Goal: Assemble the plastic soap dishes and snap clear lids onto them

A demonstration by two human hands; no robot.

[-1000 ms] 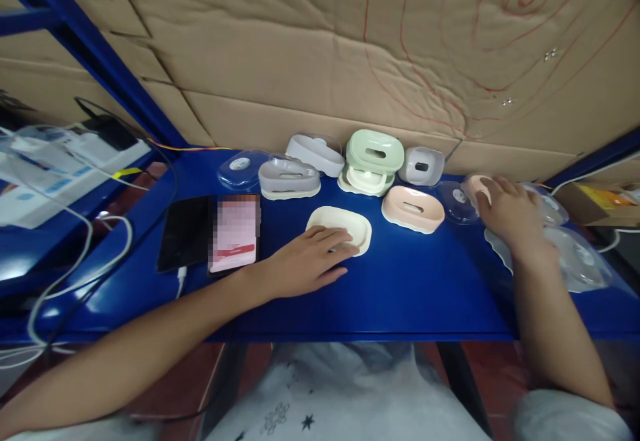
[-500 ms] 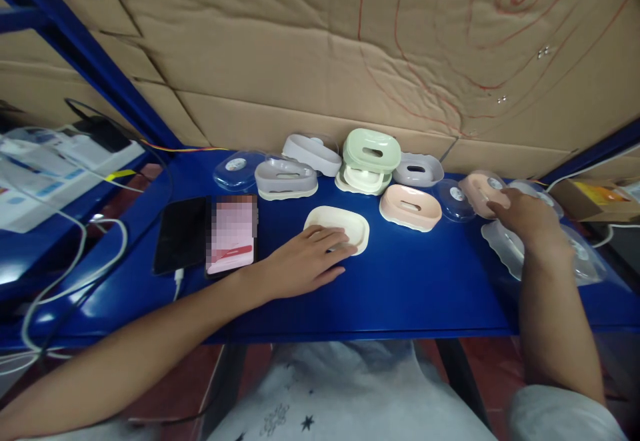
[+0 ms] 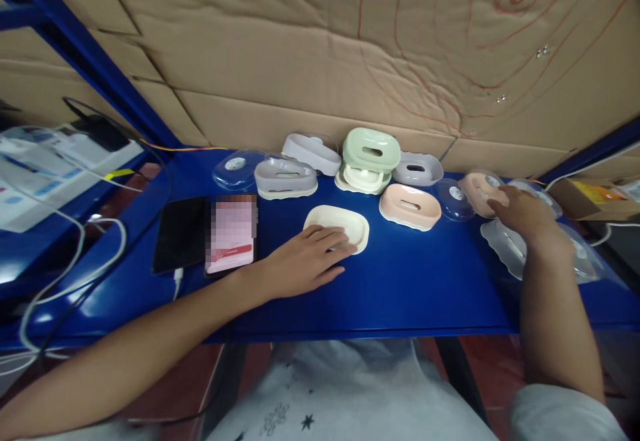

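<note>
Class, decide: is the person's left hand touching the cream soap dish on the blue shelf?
Touching. The head view shows the left hand lying flat with its fingertips resting on the cream soap dish, no gap visible.

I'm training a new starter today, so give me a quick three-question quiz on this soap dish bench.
1. True or false: the left hand rests on the cream tray.
2. What does the right hand touch: A the pink tray with a clear lid, B the green soap dish, C the phone?
3. What colour is the bench top?

Key: 1 true. 2 A. 3 blue.
</note>
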